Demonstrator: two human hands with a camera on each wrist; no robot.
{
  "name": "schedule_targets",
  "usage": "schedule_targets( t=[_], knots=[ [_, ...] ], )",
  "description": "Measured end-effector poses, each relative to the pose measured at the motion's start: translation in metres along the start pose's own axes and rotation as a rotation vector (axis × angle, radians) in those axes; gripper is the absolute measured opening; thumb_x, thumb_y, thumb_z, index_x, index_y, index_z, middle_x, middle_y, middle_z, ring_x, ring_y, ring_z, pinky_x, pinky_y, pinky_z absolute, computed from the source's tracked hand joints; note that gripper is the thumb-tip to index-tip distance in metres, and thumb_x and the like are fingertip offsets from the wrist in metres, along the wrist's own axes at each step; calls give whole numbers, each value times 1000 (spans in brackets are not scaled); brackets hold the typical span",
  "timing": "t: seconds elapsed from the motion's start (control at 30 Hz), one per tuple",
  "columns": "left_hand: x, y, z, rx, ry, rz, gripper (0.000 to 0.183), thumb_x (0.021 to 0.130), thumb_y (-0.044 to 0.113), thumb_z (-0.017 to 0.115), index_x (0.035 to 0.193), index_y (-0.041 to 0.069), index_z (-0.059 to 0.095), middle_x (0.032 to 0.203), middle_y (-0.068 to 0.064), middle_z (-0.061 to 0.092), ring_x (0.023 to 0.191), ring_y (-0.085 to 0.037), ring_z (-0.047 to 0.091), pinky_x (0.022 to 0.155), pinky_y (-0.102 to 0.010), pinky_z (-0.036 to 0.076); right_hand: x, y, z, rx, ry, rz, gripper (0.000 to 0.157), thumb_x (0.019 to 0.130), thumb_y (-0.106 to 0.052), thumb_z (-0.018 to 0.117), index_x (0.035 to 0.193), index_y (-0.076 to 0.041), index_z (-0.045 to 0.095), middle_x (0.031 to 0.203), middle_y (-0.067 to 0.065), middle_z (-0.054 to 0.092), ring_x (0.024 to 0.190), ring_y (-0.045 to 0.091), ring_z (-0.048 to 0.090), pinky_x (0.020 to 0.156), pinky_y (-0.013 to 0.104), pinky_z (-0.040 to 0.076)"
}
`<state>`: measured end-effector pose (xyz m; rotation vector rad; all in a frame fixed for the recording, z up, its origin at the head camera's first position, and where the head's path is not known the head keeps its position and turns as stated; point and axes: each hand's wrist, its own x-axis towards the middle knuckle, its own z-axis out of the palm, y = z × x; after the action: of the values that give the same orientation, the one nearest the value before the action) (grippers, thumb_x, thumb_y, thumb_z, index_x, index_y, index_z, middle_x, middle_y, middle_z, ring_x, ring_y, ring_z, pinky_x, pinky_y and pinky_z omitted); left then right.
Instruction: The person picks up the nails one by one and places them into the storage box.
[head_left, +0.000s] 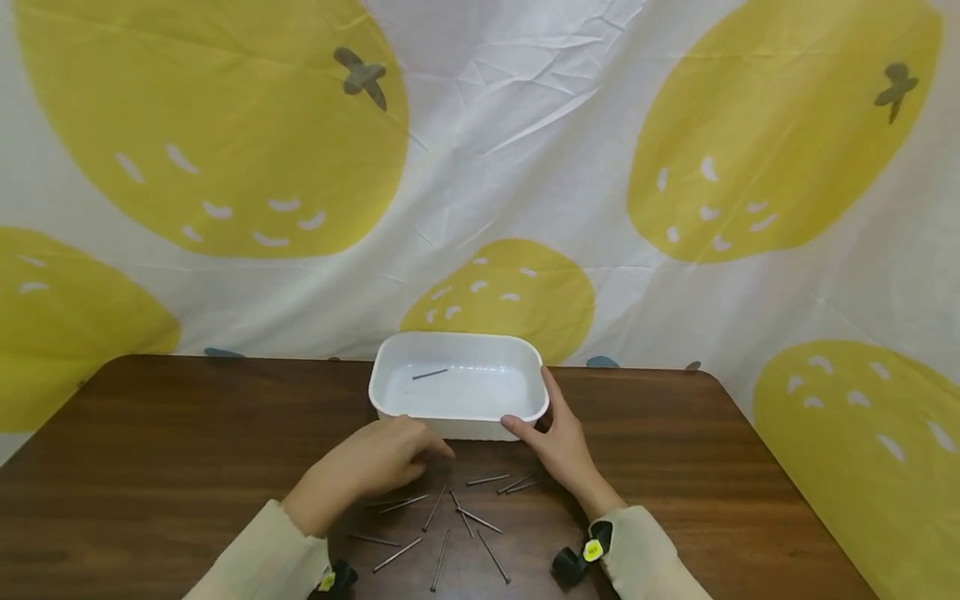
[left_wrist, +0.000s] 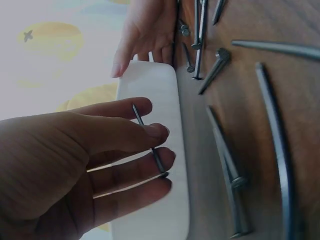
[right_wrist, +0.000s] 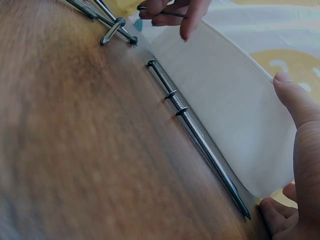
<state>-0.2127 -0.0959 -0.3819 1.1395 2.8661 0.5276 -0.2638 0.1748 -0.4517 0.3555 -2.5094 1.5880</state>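
Observation:
A white rectangular tub (head_left: pixel 472 429) stands on the wooden table, with one nail (head_left: pixel 430 374) lying inside. My left hand (head_left: pixel 382 458) is in front of the tub's near wall, toward its left side. In the left wrist view, that hand pinches a single nail (left_wrist: pixel 158 161) between thumb and fingers. My right hand (head_left: pixel 564 446) grips the tub's right front corner, its thumb on the near rim and its fingers around the side. Several loose nails (head_left: pixel 480 522) lie scattered on the table in front of the tub, some crossing each other.
The dark brown table (head_left: pixel 675 467) ends behind the tub at a hanging white cloth (head_left: pixel 510 150) with yellow fruit prints. Black wrist devices (head_left: pixel 572 567) sit below both hands, near the closest nails.

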Motion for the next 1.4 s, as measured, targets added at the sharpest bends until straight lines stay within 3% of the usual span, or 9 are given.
schedule_targets(
  t=[0.1, 0.23, 0.4, 0.63, 1.0, 1.4],
  knots=[
    [1, 0, -4, 10, 15, 44, 36, 82, -7, 63, 109, 11, 79, 102, 1, 78, 93, -9, 70, 82, -29, 58, 0, 0, 0, -5, -1, 2, 97, 87, -25, 79, 163, -17, 18, 163, 17, 33, 137, 34, 52, 108, 49, 47],
    [2, 0, -11, 23, 34, 105, 35, 78, -9, 63, 105, 8, 78, 86, 1, 74, 76, -5, 58, 73, -25, 54, 0, 1, 0, -8, 1, 2, 97, 88, -25, 79, 163, -17, 18, 163, 17, 33, 138, 35, 52, 109, 50, 46],
    [3, -1, -18, 38, 34, 97, 34, 76, -10, 63, 101, 8, 78, 74, 4, 61, 70, -5, 49, 67, -23, 48, 0, 0, 0, -1, -2, 3, 97, 88, -25, 79, 163, -17, 18, 164, 17, 32, 140, 35, 50, 110, 51, 45],
    [5, -3, -29, 13, 12, 93, 30, 80, -6, 64, 104, 7, 77, 86, -2, 73, 75, -7, 60, 71, -23, 52, 0, 1, 2, 2, -2, 4, 96, 88, -25, 78, 163, -18, 19, 163, 17, 33, 138, 35, 51, 110, 51, 45],
    [15, -7, -46, -73, 20, 139, 28, 85, -2, 64, 108, 6, 76, 84, 0, 73, 76, -7, 66, 72, -20, 54, 2, 1, 0, 12, -5, 4, 96, 88, -24, 78, 163, -17, 19, 163, 16, 34, 137, 34, 52, 108, 49, 46],
    [30, -10, -57, 42, 38, 133, 29, 87, -4, 63, 112, 5, 76, 90, -2, 75, 82, -12, 68, 76, -23, 55, 2, 2, 0, -6, -16, 25, 96, 88, -27, 78, 163, -20, 18, 164, 15, 32, 141, 33, 49, 111, 50, 45]
  ],
)
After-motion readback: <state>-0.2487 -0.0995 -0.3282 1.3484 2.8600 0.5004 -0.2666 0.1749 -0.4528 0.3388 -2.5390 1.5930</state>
